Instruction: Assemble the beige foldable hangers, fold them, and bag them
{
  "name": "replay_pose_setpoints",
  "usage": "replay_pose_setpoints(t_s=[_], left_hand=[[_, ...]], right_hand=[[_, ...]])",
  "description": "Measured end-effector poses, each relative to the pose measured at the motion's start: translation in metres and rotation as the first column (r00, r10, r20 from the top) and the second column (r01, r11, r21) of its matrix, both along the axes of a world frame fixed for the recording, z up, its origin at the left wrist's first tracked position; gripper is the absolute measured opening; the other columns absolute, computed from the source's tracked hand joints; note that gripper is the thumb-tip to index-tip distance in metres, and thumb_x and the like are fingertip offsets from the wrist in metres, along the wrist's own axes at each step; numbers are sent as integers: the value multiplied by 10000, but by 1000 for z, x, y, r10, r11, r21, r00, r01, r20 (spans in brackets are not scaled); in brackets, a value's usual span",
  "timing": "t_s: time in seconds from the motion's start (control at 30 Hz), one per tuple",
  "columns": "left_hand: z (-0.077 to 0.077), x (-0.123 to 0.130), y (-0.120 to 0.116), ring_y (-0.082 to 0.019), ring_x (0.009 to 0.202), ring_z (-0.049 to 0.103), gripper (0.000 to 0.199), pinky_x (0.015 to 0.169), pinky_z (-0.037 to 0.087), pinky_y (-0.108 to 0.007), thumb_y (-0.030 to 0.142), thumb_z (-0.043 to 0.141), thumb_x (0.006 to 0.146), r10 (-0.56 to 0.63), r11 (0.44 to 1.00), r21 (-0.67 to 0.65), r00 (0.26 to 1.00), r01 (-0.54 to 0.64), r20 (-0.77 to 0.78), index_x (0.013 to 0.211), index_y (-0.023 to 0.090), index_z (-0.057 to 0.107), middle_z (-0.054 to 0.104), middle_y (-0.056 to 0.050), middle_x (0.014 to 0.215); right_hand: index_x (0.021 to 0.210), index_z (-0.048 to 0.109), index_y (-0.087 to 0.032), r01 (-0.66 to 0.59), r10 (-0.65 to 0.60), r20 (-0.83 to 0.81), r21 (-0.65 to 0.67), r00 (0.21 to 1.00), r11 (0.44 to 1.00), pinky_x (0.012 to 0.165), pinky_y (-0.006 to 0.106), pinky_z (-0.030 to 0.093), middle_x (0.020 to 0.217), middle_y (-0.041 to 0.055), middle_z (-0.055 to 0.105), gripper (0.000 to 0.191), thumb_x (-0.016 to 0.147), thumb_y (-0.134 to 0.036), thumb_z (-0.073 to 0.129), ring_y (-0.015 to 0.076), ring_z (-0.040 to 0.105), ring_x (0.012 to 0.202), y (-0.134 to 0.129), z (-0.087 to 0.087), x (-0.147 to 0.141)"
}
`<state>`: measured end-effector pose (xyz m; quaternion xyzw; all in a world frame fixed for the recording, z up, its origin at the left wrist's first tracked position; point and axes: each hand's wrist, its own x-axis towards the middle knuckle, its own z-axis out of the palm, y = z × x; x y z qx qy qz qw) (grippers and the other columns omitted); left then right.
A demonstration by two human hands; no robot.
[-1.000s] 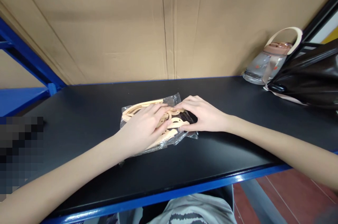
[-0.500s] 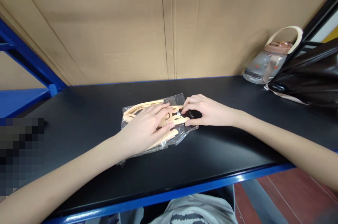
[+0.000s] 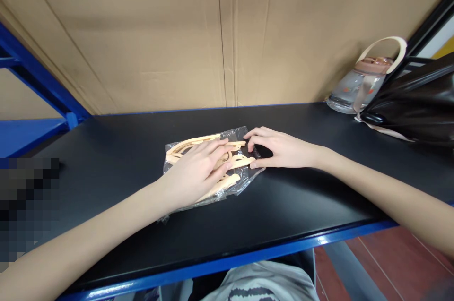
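Observation:
Several pale wooden pieces [image 3: 232, 181], curved and flat, lie with a clear plastic bag [image 3: 244, 183] on the black table [image 3: 142, 239]. Whether every piece is inside the plastic, I cannot tell. My left hand [image 3: 193, 168] rests palm down across the pieces, fingers spread, covering their middle. At the right end of the bag is my right hand [image 3: 267, 147], its fingers curved and apart, with the thumb by the tip of one wooden piece and the index finger near the bag's upper right corner. Nothing shows between its fingers and thumb.
Cardboard [image 3: 159, 41] stands behind the table. A clear bottle [image 3: 358, 88] with a looped handle is at the back right, beside a dark shiny bag [image 3: 422, 102]. Blue frame bars [image 3: 39, 74] rise at the left.
The fingers of my right hand have lifted and opened a little away from the wooden pieces. My left hand has stayed almost in place.

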<state>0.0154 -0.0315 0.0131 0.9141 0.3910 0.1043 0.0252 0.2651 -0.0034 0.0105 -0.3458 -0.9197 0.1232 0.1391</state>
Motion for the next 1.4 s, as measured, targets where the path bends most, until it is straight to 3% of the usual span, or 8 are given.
replay_pose_setpoints(t_s=[0.23,0.53,0.9,1.17,1.4], left_hand=[[-1,-1,0,-253,1331,428,475,1105,353,-454,427,298,996,3,1000,-6,1000,-3,-1,1321,153,510,479,-112,1440],[0,0,-1,-258,1323,438,458,1090,373,-455,408,317,989,7,1000,5,1000,-7,-18,1329,163,501,491,-110,1431],[-1,-3,1,-247,1336,426,477,1105,352,-456,430,292,999,7,1000,-2,1000,-7,-18,1352,174,485,492,-95,1435],[0,-1,-2,-250,1320,437,506,1104,351,-468,500,281,989,59,998,14,994,-60,94,1313,191,516,514,-85,1410],[-1,1,-2,-266,1262,496,502,1066,396,-473,500,296,982,70,998,-7,994,-70,90,1304,186,518,540,-87,1380]], right_hand=[[949,597,-218,-92,92,-16,-21,996,996,971,406,410,1185,56,608,231,838,-414,650,225,553,1093,5,3,4],[911,601,-223,-32,32,-99,-1,995,999,898,394,417,1083,43,666,306,777,-479,702,229,581,996,6,-3,2],[907,595,-218,-36,34,-157,-10,987,999,912,387,418,1079,40,677,288,793,-463,692,221,606,992,7,-5,1],[902,592,-214,-24,21,-159,-21,987,999,888,369,411,1027,28,693,252,845,-456,632,205,620,956,4,0,0],[858,582,-209,-8,10,-210,14,978,1000,827,346,435,957,30,678,324,753,-481,723,209,597,914,4,-4,-3]])
